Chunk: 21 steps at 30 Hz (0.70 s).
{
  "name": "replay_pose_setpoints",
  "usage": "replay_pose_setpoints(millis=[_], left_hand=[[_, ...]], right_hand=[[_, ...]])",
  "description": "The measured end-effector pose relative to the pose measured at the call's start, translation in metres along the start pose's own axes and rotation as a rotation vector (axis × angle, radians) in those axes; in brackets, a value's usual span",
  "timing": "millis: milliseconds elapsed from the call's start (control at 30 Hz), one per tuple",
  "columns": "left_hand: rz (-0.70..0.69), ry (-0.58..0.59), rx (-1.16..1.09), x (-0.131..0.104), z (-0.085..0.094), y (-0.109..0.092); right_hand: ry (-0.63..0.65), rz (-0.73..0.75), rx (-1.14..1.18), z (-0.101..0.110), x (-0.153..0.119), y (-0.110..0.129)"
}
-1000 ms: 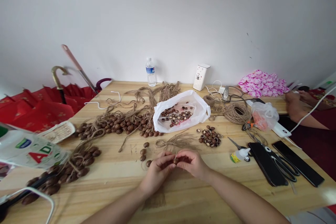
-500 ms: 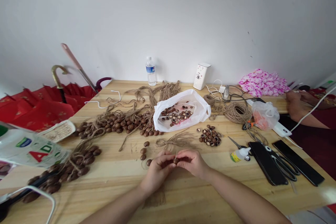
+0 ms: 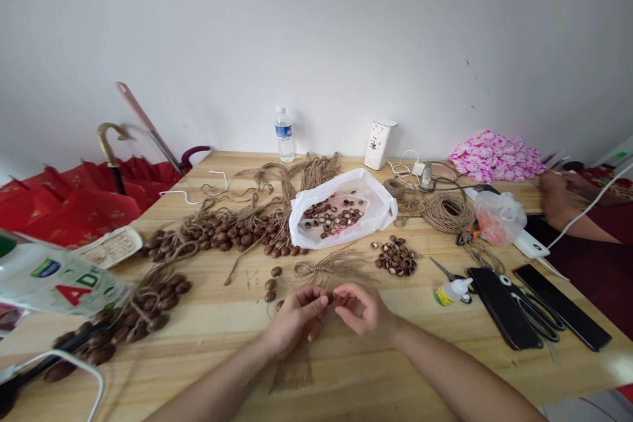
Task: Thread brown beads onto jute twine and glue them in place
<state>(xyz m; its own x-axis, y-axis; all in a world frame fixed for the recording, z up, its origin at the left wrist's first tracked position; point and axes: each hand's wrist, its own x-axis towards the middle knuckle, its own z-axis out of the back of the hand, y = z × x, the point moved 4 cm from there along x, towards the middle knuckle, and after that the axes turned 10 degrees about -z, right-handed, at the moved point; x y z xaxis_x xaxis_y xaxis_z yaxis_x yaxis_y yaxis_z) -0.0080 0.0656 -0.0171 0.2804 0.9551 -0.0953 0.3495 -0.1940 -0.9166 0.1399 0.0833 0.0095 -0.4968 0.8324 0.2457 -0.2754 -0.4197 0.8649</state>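
Note:
Between thumb and fingers, my left hand (image 3: 298, 318) pinches a small round brown nut shell (image 3: 330, 298). My right hand (image 3: 364, 310) is just to the right of it, thumb and forefinger apart, with nothing visible in its grasp. Whether its fingertip still touches the shell, I cannot tell. Several brown shells (image 3: 270, 284) lie in a short row beyond my left hand. A looped bundle of jute twine (image 3: 321, 268) lies just past both hands. Farther right is a heap of halved shells (image 3: 397, 257), and behind it a white plastic bag (image 3: 341, 237) holds more halves.
Shells strung on twine (image 3: 222, 231) spread across the left. At right lie a glue bottle (image 3: 452, 291), scissors (image 3: 537, 316), a black phone (image 3: 504, 310) and a twine coil (image 3: 448, 212). A large bottle (image 3: 59, 277) leans in at left. Another person's hands (image 3: 558, 194) show far right.
My right hand has opened and drawn slightly right, off the shell it was pinching together with my left hand. The shell stays in my left fingers, which have turned a little.

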Motion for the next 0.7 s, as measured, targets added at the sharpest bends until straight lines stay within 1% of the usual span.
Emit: replay_pose_setpoints(millis=[100,200,433,700], left_hand=[[0.108,0.042,-0.182,-0.002,-0.003,0.002],[0.184,0.087,-0.253,-0.005,-0.008,0.002],[0.237,0.079,-0.226,-0.008,-0.01,0.001],[0.214,0.088,-0.204,-0.008,-0.011,0.004]], right_hand=[[0.023,0.174,-0.169,0.002,-0.001,0.006],[0.05,0.244,-0.286,0.001,-0.001,0.009],[0.05,0.235,-0.336,0.0,-0.002,0.014],[0.032,0.2,-0.297,0.0,-0.001,0.016]])
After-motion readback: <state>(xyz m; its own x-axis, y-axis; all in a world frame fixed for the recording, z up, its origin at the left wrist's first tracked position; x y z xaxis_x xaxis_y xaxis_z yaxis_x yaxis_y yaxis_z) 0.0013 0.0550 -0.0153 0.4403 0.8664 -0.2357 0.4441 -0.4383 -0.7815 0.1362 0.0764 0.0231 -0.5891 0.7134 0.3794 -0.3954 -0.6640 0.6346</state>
